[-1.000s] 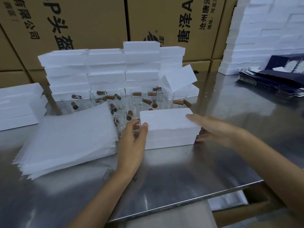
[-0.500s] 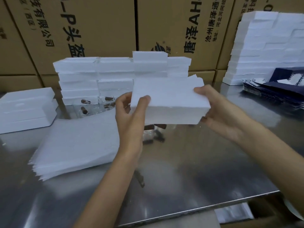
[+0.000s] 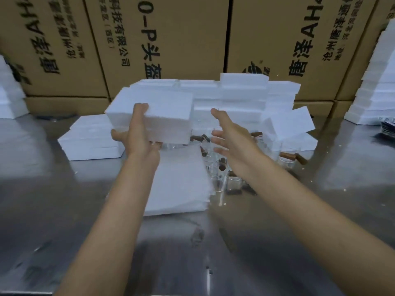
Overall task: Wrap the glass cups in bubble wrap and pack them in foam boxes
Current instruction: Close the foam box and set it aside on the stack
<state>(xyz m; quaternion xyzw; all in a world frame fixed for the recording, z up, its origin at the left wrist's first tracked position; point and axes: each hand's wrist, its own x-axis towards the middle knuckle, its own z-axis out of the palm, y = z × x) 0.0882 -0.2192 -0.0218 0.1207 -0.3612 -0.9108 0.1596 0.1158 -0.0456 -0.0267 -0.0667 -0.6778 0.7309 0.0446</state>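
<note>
From the head camera, the left hand (image 3: 137,133) holds a white foam box (image 3: 154,116) up in the air, above the shiny metal table (image 3: 64,210). Its thumb lies on top of the box and its fingers curl under the bottom, so the box is squeezed between them. The right hand (image 3: 229,135) is just beside the box on the right and is not touching it. Its fingers are spread apart and hold nothing. Under the 2 hands lies a flat pile of white wrap sheets (image 3: 181,182) on the table. Just to the right of the pile stand many clear glass cups (image 3: 222,174), some with brown corks in them, and the picture is too blurry to count them. To the left of the held box, a low stack of foam boxes (image 3: 92,139) rests on the table. Behind the hands is a wall of stacked foam boxes (image 3: 245,92), with 1 foam piece (image 3: 292,122) leaning tilted at its right end. More foam stacks stand at the far left and far right edges. Big brown cardboard cartons (image 3: 171,39) with black letters fill the back.
</note>
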